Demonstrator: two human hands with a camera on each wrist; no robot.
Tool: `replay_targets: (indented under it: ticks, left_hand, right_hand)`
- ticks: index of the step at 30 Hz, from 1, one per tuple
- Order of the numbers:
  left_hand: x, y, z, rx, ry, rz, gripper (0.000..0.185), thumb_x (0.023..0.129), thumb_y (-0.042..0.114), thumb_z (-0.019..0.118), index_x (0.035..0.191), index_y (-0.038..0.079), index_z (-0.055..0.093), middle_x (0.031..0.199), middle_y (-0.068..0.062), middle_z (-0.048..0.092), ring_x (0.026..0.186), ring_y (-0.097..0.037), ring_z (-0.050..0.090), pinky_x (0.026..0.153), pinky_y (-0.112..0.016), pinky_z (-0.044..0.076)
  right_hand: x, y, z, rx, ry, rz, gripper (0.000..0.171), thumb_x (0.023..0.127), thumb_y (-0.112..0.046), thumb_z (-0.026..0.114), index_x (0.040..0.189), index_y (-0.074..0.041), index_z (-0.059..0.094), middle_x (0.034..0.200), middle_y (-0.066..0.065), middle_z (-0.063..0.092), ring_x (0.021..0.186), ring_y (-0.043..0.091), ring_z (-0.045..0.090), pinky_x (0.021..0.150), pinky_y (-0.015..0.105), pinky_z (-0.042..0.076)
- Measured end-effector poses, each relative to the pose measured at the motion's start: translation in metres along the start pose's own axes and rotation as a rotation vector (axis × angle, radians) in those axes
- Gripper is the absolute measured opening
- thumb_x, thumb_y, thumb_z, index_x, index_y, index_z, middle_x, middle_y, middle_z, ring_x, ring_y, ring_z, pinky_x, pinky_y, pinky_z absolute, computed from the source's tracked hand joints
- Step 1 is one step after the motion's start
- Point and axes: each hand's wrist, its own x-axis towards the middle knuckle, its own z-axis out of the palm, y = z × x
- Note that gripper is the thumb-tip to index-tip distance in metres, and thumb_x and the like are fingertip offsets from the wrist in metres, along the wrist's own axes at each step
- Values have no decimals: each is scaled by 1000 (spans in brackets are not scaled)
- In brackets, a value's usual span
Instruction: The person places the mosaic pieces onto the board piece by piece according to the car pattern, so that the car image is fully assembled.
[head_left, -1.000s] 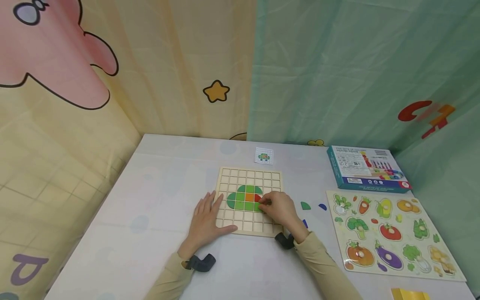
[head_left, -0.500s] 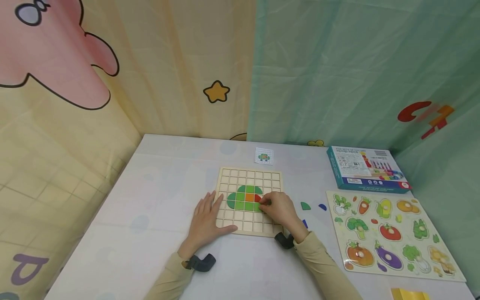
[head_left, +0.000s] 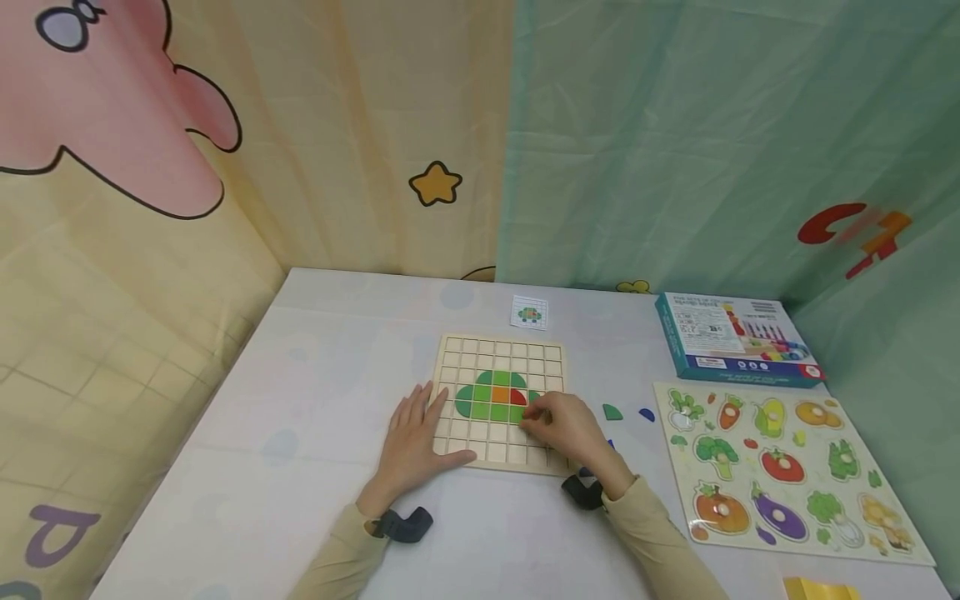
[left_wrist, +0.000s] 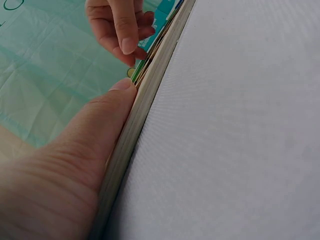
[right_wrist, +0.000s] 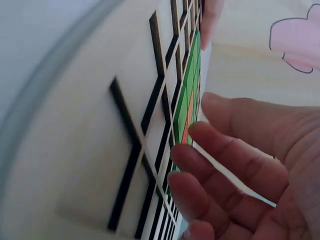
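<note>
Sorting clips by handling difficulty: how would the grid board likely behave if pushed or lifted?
The grid board is probably stiff, judging by its straight, solid-looking edge. Lying flat on the table, it would likely slide rather than tip. The colored pieces sit uncovered on it, so tilting might spill them.

Bent fingers [right_wrist: 186, 196] hang beside the gridded board [right_wrist: 85, 135] (green tiles [right_wrist: 181, 119] in it), possibly touching.

Left hand [head_left: 411, 443]: blocks grid board [head_left: 477, 428] at 8 o'clock.
Right hand [head_left: 567, 427]: blocks 4 o'clock.
Worktop [head_left: 345, 358]: passable at 10 o'clock; also 6, between hands.
Box [head_left: 738, 337]: obstacle, 2–3 o'clock.
Vegetable puzzle [head_left: 813, 468]: low obstacle, 3–4 o'clock.
</note>
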Motion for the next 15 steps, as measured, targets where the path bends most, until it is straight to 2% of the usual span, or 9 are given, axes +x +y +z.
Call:
replay_targets:
  ticks: [6,15]
  left_hand:
    - [0,0,0,1,1,-2,107,70,67,68,149,7,28,154,-18,19,142,-32,9,113,-46,8]
    - [1,0,1,-8,2,0,107,70,67,68,149,7,28,154,-18,18,142,-32,9,113,-47,8]
  right_hand:
    - [-17,14,-15,23,24,-19,7,83,-20,75,85,-14,73,73,-11,58,58,9,46,48,25,39]
    - [-31,49,-48,-48,137,74,12,83,-14,74,91,-6,73,79,-1,64,64,13,51,53,28,43]
